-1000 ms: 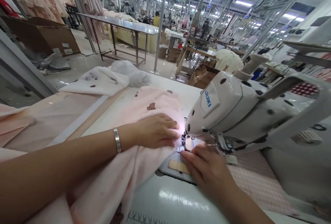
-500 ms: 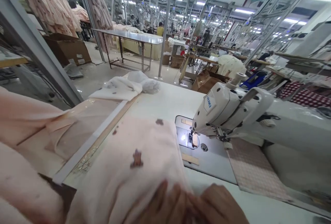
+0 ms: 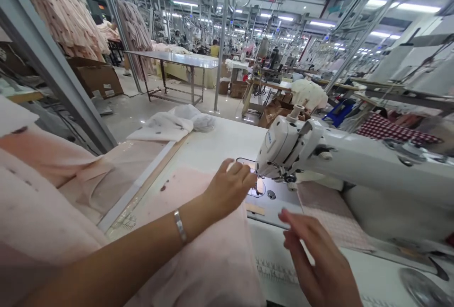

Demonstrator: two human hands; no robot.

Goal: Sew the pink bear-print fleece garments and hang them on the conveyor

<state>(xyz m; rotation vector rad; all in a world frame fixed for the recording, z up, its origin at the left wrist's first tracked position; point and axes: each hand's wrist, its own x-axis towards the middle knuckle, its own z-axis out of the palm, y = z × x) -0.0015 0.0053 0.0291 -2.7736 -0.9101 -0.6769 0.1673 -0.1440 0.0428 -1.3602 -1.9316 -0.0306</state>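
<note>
My left hand [image 3: 230,188], with a silver bracelet on the wrist, is closed beside the needle area of a white sewing machine [image 3: 283,148]. Its fingers are curled, and what they grip, if anything, is hidden. Under that forearm a pale pink fabric piece [image 3: 220,255] with small brown motifs lies flat on the white sewing table [image 3: 227,132]. To the right, my right hand [image 3: 319,259] hovers over the table in front of the machine's metal plate [image 3: 283,207], thumb and fingers apart and holding nothing.
Pink fabric [image 3: 42,217] piles up at my left, near a metal post [image 3: 60,61]. A bundle of white printed cloth [image 3: 163,125] sits at the table's far left corner. Pink checked cloth [image 3: 336,217] lies under the machine arm. Ruler markings [image 3: 276,269] run along the near edge.
Both hands have left the near edge of the pink fabric. My left hand has moved forward to the needle area; my right hand has lifted off and opened.
</note>
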